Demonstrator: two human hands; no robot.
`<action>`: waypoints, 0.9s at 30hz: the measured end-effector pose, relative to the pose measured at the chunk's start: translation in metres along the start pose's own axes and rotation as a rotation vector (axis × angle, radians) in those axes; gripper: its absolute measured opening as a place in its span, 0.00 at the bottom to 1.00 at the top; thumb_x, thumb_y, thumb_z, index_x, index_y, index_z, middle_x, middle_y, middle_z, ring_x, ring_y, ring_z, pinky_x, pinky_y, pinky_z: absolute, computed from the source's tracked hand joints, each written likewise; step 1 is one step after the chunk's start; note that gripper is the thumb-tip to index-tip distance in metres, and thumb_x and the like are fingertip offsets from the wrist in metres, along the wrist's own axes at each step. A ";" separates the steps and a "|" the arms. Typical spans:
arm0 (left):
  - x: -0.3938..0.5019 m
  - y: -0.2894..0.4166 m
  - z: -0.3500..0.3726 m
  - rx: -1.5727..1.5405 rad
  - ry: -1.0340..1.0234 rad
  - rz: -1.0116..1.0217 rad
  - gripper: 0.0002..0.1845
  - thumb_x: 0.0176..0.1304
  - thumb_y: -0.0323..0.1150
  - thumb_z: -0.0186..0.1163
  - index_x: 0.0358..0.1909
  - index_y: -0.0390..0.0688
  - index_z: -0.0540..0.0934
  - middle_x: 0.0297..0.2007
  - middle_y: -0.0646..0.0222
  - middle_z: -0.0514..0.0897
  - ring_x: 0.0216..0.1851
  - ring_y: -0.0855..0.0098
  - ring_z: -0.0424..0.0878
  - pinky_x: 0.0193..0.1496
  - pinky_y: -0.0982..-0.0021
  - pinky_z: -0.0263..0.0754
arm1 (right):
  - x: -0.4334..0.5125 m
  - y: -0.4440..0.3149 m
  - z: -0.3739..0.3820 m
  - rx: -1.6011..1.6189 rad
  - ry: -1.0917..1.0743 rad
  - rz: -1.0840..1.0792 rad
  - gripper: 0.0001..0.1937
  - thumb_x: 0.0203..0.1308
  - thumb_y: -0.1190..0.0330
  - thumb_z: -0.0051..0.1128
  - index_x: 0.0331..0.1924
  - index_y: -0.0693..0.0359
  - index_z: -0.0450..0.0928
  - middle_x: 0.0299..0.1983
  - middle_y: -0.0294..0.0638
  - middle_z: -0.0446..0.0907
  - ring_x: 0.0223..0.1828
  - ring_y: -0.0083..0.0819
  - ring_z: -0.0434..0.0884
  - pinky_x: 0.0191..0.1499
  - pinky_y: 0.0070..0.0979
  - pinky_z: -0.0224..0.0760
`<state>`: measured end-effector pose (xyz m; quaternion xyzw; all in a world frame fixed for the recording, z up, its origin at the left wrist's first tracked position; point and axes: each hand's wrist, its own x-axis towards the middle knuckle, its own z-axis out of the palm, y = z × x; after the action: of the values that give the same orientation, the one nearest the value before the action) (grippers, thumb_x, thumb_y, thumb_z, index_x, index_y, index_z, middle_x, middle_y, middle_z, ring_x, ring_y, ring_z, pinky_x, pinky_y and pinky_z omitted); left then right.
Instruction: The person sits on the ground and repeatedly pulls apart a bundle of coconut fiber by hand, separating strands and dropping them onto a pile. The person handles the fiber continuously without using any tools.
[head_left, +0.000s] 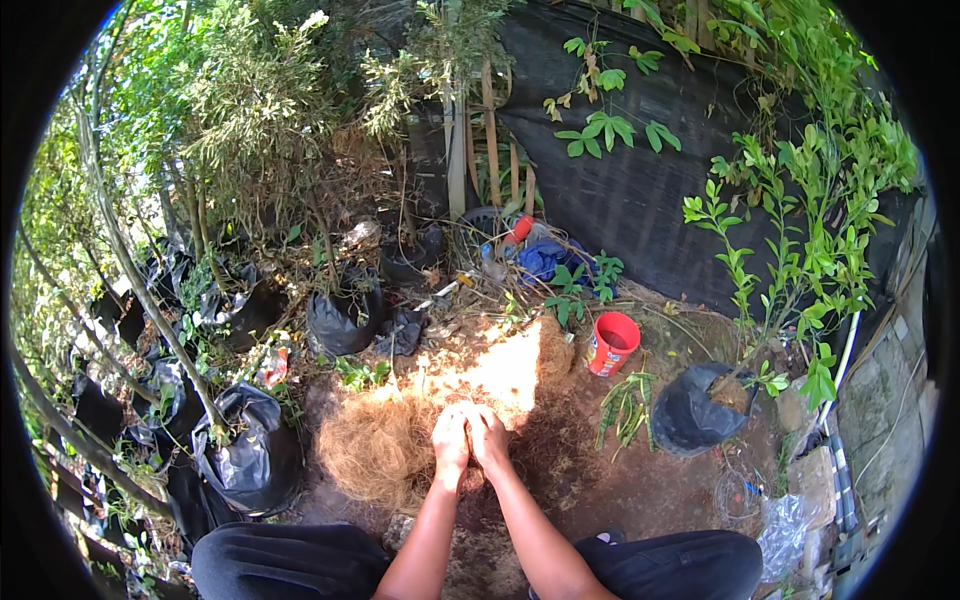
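Note:
My left hand (451, 440) and my right hand (487, 436) are cupped together, side by side, low over the ground between my knees. Some brown fibre shows at their far edge, but what lies inside the hands is mostly hidden. Close by on the left is a loose heap of tan plant fibre (369, 448), similar to coconut fibre. Beyond the hands, more fibre (553, 352) lies in bright sunlight. A red plastic tub (613, 343) stands beyond them to the right, and a cut green plant stem (628, 411) rests on the soil nearer to me.
Black plastic grow bags (251, 457) with plants line the left side. Another planted grow bag (701, 409) stands at right. Black sheeting (600, 202) closes off the back, with a blue cloth (551, 259) and litter before it. Clear plastic (784, 536) lies near my right knee.

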<state>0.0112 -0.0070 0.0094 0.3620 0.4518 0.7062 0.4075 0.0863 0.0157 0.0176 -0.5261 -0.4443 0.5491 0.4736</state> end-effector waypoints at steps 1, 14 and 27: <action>0.000 -0.004 0.001 -0.020 0.013 -0.039 0.13 0.73 0.33 0.53 0.48 0.35 0.81 0.46 0.62 0.84 0.48 0.68 0.80 0.55 0.69 0.73 | 0.000 0.000 -0.001 0.014 -0.033 -0.042 0.20 0.72 0.54 0.51 0.52 0.62 0.81 0.45 0.43 0.86 0.47 0.34 0.84 0.51 0.31 0.75; 0.001 0.003 0.001 -0.087 -0.030 -0.006 0.12 0.71 0.31 0.58 0.49 0.34 0.81 0.48 0.60 0.84 0.49 0.69 0.81 0.56 0.69 0.74 | -0.015 -0.026 -0.002 0.027 0.003 0.039 0.19 0.73 0.55 0.48 0.55 0.59 0.80 0.51 0.45 0.84 0.53 0.36 0.82 0.56 0.32 0.73; 0.004 0.014 0.005 0.001 0.026 0.038 0.19 0.70 0.29 0.56 0.60 0.34 0.75 0.57 0.56 0.80 0.59 0.65 0.76 0.65 0.66 0.69 | -0.009 -0.018 0.002 0.097 -0.078 -0.180 0.24 0.74 0.57 0.47 0.66 0.62 0.73 0.64 0.49 0.76 0.65 0.37 0.75 0.67 0.30 0.67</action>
<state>0.0104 -0.0053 0.0251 0.3617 0.4502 0.7183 0.3880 0.0856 0.0099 0.0369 -0.4389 -0.4807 0.5451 0.5283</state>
